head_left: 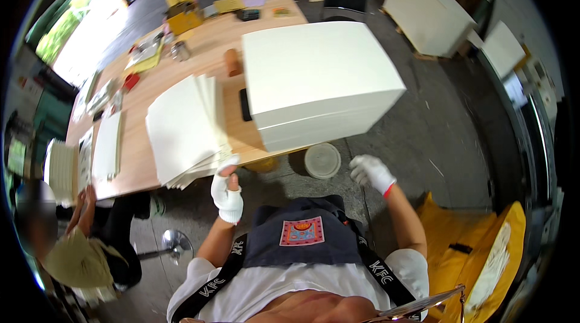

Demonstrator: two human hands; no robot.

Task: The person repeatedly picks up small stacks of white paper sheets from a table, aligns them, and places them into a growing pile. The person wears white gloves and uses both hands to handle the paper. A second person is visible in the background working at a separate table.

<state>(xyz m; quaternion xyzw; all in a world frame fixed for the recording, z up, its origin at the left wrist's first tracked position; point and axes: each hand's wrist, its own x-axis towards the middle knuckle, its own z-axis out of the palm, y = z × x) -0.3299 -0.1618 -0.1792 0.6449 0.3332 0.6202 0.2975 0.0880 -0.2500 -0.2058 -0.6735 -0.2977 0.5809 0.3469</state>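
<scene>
My left hand, in a white glove that leaves the thumb bare, is at the near right corner of a fanned pile of white sheets. Its fingers reach up against the pile's edge, with the thumb apart, and I see no sheet gripped. To the right, my right hand, fully gloved in white, hangs in the air with loosely bent fingers and nothing in them. Between and beyond my hands stands a tall, squared stack of white sheets at the table's right end.
On the wooden table lie a brown cylinder, a yellow box and narrow paper stacks. A lidded bucket stands below the edge. A co-worker sits at left; a yellow sack-like container is at right.
</scene>
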